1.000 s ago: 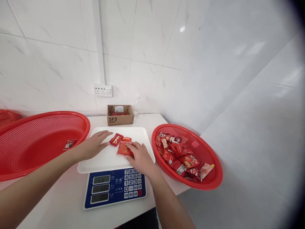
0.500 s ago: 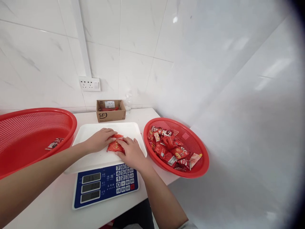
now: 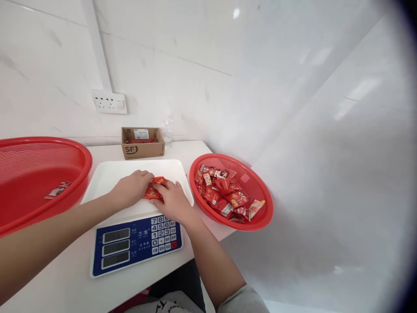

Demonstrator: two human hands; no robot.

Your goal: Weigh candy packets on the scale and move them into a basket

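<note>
A small red snack packet (image 3: 152, 192) with gold print is on the white pan (image 3: 106, 176) of a digital scale, partly covered by fingers. My left hand (image 3: 132, 189) grips its left side, fingers curled over the edge. From the right, my right hand (image 3: 175, 202) closes on the same packet with thumb and fingers. The scale's blue panel (image 3: 140, 245), with displays and number keys, faces me; the display digits are too faint to read.
To the right, a red plastic basket (image 3: 267, 198) holds several red snack packets. Another red basket (image 3: 87, 161) at left contains one packet (image 3: 58, 190). Behind the scale stand a small cardboard box (image 3: 145, 151) and a clear plastic bottle (image 3: 167, 132), near the wall.
My hands have closed further around the packet, which looks more bunched up and shows less of its front. The whole view has shifted, so things appear a little farther left and higher.
</note>
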